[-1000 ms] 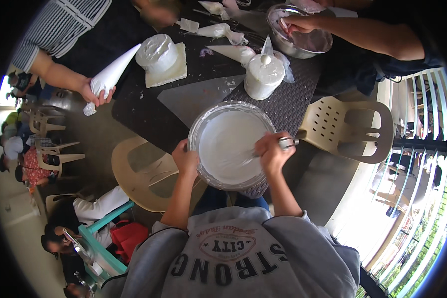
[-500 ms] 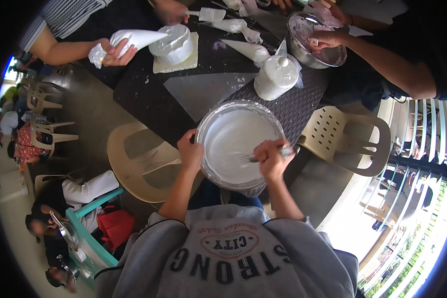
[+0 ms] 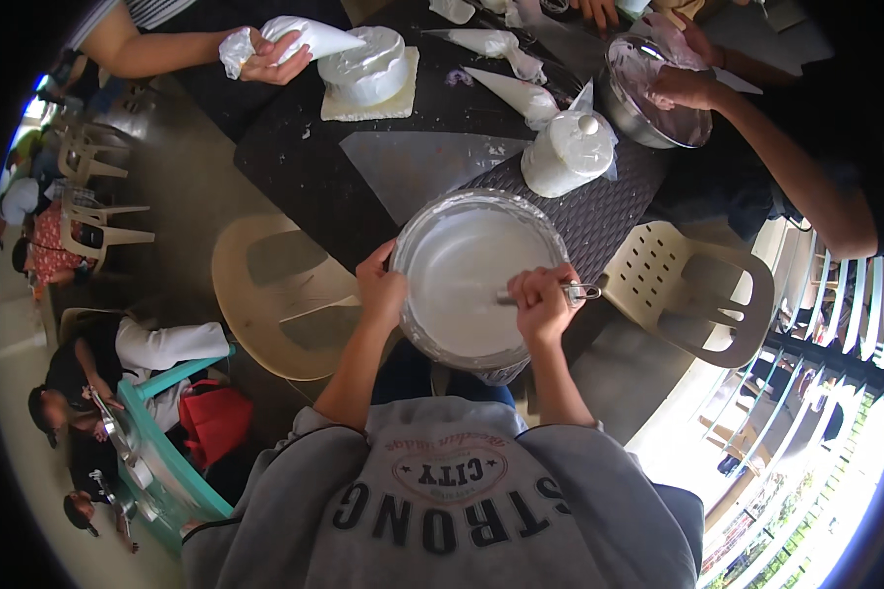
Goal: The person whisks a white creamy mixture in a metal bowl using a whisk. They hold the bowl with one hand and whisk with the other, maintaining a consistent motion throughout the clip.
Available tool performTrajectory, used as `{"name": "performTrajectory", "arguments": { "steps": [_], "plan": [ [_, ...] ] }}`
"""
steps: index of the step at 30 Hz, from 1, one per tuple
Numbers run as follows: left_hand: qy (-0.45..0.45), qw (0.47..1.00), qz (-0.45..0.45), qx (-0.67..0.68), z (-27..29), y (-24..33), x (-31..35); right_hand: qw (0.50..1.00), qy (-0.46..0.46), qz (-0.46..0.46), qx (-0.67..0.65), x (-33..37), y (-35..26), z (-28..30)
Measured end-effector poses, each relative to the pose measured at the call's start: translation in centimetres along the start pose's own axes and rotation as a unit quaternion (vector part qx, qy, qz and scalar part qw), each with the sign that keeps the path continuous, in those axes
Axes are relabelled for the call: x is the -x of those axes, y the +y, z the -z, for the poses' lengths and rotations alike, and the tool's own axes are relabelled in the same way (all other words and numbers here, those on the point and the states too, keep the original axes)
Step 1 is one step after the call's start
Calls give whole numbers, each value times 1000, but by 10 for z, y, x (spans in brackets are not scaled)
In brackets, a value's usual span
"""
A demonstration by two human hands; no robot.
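Note:
A large round metal bowl [image 3: 432, 218] sits at the near edge of the dark table, in front of my body. Smooth white cream [image 3: 462, 275] covers its bottom, with streaks on the inner wall. My left hand [image 3: 383, 287] is closed on the bowl's left rim, thumb on top. Over the right side of the bowl, my right hand [image 3: 540, 304] is wrapped round the handle of a metal whisk [image 3: 506, 296]. The whisk lies at a low slant, its looped handle end poking out past the right rim. Its wires are blurred against the cream.
Behind the bowl stands a white-coated cylinder with a ball on top [image 3: 565, 157]. Piping bags [image 3: 513, 93] lie beyond. One co-worker's hand holds a piping bag [image 3: 309, 39] at a white cake [image 3: 363, 69]; another works in a metal bowl [image 3: 648, 123]. Chairs [image 3: 265, 314] flank me.
My right hand still grips the whisk, whose handle has turned to lie flatter. The view has shifted slightly; the co-worker's other hand with a spatula has left the picture.

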State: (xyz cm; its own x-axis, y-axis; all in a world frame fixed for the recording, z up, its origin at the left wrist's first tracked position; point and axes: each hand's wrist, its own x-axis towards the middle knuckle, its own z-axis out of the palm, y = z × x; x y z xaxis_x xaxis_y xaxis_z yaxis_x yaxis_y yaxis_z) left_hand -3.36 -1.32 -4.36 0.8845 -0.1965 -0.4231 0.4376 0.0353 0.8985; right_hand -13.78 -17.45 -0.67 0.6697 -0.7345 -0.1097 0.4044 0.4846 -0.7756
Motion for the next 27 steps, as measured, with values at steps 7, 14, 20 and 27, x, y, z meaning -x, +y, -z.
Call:
{"name": "performTrajectory", "arguments": {
  "steps": [7,14,20,27],
  "plan": [
    [-8,999,4,-52,9,-4,6,986,69,151,-18,-19,15,26],
    [-1,999,-41,25,-3,-8,7,980,99,170,42,-15,1,13],
    [11,1000,-2,-11,-1,3,11,979,105,157,83,-45,-32,26],
    [-15,999,-23,19,-5,7,3,959,186,146,153,-32,-19,13]
  ]
}}
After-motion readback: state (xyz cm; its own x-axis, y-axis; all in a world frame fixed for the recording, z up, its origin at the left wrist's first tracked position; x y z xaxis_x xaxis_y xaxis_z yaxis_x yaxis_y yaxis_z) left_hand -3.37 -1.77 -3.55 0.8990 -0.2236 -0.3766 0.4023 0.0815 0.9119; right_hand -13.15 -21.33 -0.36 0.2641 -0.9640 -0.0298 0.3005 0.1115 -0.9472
